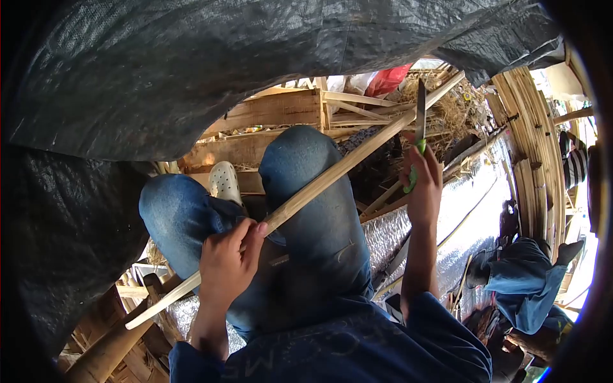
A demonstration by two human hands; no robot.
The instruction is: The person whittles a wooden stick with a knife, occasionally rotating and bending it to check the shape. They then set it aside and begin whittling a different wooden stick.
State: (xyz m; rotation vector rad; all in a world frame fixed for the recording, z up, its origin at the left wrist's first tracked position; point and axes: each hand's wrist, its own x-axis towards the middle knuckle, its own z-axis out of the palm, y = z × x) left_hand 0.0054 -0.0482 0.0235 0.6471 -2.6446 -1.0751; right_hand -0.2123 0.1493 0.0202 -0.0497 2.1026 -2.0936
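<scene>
Head view looks down on a long, pale bamboo strip point(332, 175), flat and smooth-sided, running from the near left up across the person's blue-denim knees point(306, 191) to the far right. The left hand point(227, 265) has its grip wrapped tight round the strip's near part, thumb pressed along the top. The right hand point(424, 185) is raised just right of the strip, fingers folded firmly about the green handle of a knife point(419, 124) whose narrow steel blade points up and away. Pale lettering on the dark blue shirt point(345, 348) is too creased to read. A white perforated clog point(225, 182) shows beyond the left knee. Black woven tarpaulin point(191, 64) hangs overhead; split bamboo bundles point(536, 140) lean at the far right.
</scene>
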